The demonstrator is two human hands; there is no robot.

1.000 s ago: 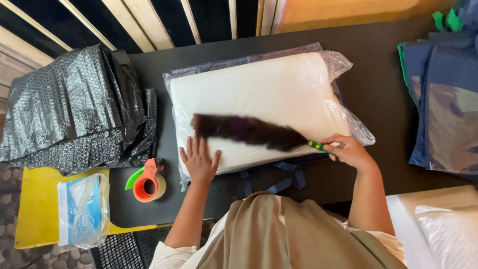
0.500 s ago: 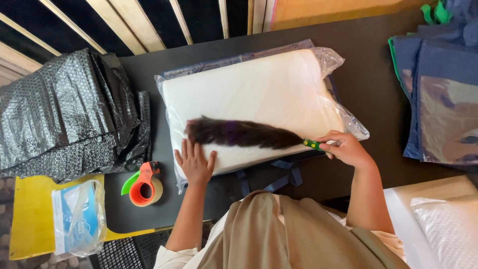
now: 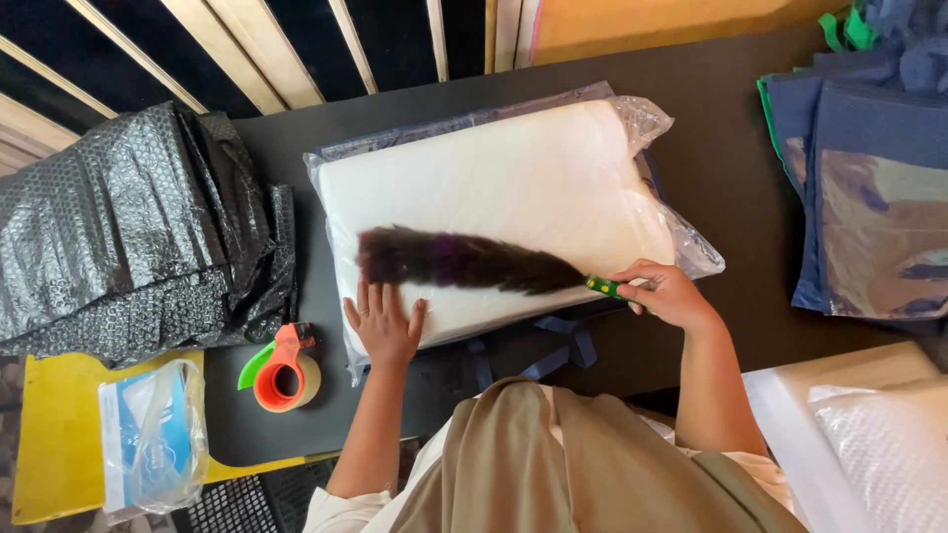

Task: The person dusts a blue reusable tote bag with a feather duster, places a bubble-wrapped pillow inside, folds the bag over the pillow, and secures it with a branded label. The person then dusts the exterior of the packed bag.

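Observation:
A white pillow point(image 3: 513, 188) in a clear plastic bag lies on the black table point(image 3: 721, 138). My left hand point(image 3: 383, 324) rests flat on the pillow's near left corner, fingers spread. My right hand point(image 3: 668, 294) grips the green handle of a dark feather duster point(image 3: 464, 260). The duster's bushy head lies across the near half of the pillow, pointing left. Blue straps point(image 3: 553, 350) stick out from under the pillow's near edge.
A pile of black bubble wrap point(image 3: 118, 237) lies at the left. An orange tape dispenser point(image 3: 281, 370) stands near my left hand. A yellow board point(image 3: 59, 434) holds a plastic packet point(image 3: 148, 439). Folded blue bags point(image 3: 869, 188) are stacked at the right. Another wrapped pillow point(image 3: 879, 444) sits lower right.
The duster has swept slightly left and nearer across the pillow. My left hand stays pressed on the pillow's corner.

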